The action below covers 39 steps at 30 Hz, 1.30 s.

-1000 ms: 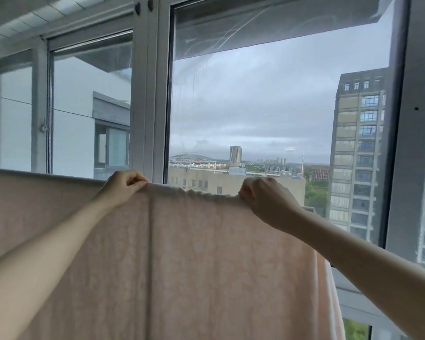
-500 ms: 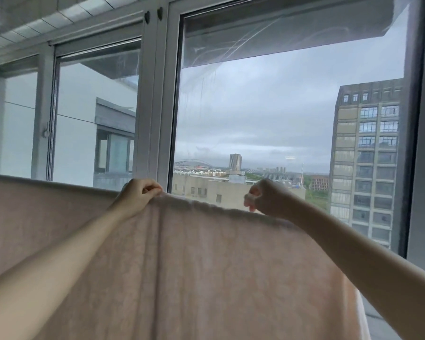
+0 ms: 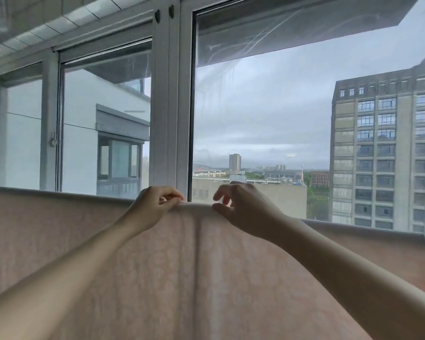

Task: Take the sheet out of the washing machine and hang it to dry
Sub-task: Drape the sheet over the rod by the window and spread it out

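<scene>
A pale pink sheet [image 3: 194, 273] hangs spread out in front of me, its top edge folded over a horizontal line that the cloth hides. My left hand [image 3: 155, 204] pinches that top edge between thumb and fingers near the middle. My right hand [image 3: 241, 207] hovers just to its right with the fingers spread, thumb touching the fold and nothing gripped. Both bare forearms reach up from the lower corners. A vertical crease runs down the sheet below the hands.
Large windows with grey metal frames [image 3: 168, 106] stand right behind the sheet. Outside are a tall apartment block [image 3: 383, 148] on the right, a white building [image 3: 103, 133] on the left and a cloudy sky. The sheet's right end [image 3: 422, 241] hangs by the right window frame.
My hands have come much closer together along the top edge. The right hand has let go of the sheet and opened its fingers. The view has tilted up slightly.
</scene>
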Available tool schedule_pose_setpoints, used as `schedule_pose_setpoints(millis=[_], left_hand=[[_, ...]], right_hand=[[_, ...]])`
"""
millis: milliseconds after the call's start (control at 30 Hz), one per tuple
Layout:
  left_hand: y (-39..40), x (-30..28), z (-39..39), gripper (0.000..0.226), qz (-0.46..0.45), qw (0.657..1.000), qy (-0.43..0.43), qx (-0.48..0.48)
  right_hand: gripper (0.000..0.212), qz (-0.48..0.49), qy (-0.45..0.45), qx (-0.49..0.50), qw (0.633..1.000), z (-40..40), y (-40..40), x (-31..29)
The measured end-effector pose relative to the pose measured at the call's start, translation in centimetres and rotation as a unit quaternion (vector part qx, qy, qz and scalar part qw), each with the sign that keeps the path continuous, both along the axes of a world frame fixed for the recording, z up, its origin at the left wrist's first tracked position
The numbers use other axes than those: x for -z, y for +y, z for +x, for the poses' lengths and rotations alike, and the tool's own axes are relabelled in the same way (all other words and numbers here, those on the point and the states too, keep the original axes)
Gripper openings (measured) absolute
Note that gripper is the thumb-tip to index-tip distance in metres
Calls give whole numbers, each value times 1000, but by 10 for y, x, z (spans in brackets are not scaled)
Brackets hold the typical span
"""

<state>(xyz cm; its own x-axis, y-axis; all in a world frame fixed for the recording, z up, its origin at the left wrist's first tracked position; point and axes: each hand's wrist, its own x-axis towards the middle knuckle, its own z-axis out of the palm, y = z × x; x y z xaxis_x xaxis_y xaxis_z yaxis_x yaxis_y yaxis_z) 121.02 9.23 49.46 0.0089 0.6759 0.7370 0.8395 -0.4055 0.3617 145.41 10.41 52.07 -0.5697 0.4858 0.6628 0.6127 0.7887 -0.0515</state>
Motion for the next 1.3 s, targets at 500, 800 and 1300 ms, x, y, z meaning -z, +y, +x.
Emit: schedule_pose_setpoints(millis=[500,800,1300], left_hand=[[7,0,-86,8,11,998,33,52],[26,-7,-76,5,51,996,63,48],[41,-29,-86,9,-92,988,49,118]], right_hand=[[12,123,32,157,979,-50,-9,27],[10,69,65,176,980,-45,1,4],[16,-93,18,95,991,-34,36,-19]])
